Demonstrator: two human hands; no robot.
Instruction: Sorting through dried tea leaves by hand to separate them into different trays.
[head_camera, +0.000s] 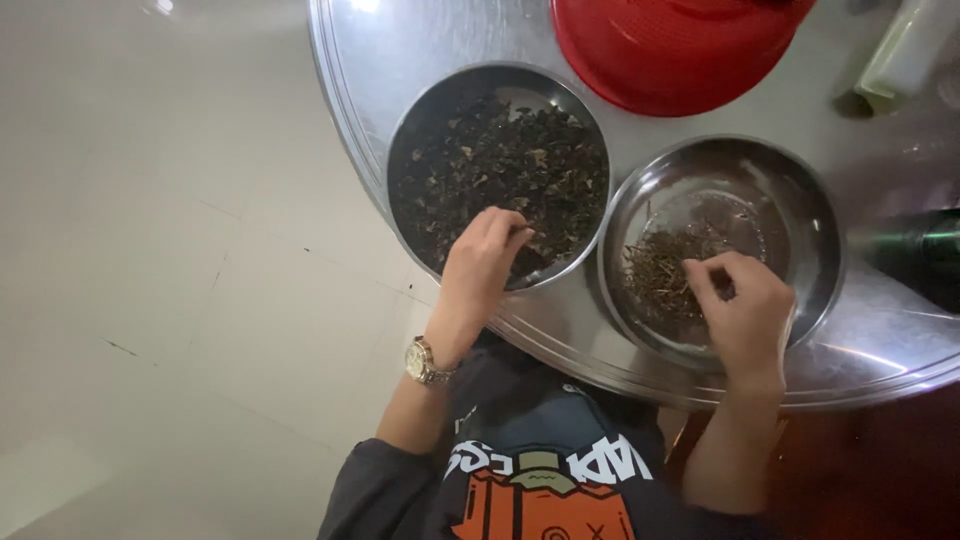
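Observation:
Two steel bowls sit side by side on a round metal table (350, 90). The left bowl (425, 110) is full of dark dried leafy pieces (500, 165). My left hand (480, 265), with a watch on its wrist, reaches into that bowl's near edge, fingers pinched among the dark pieces. The right bowl (815, 230) holds a small heap of thin brownish stems (655, 275). My right hand (745, 310) hovers over this bowl, fingers curled together above the stems; whether it pinches anything is hidden.
A red plastic basin (670, 50) stands at the table's far side behind both bowls. A pale green container (905, 50) and a dark bottle-like object (920, 255) are at the right. A pale tiled floor (150, 250) lies to the left of the table.

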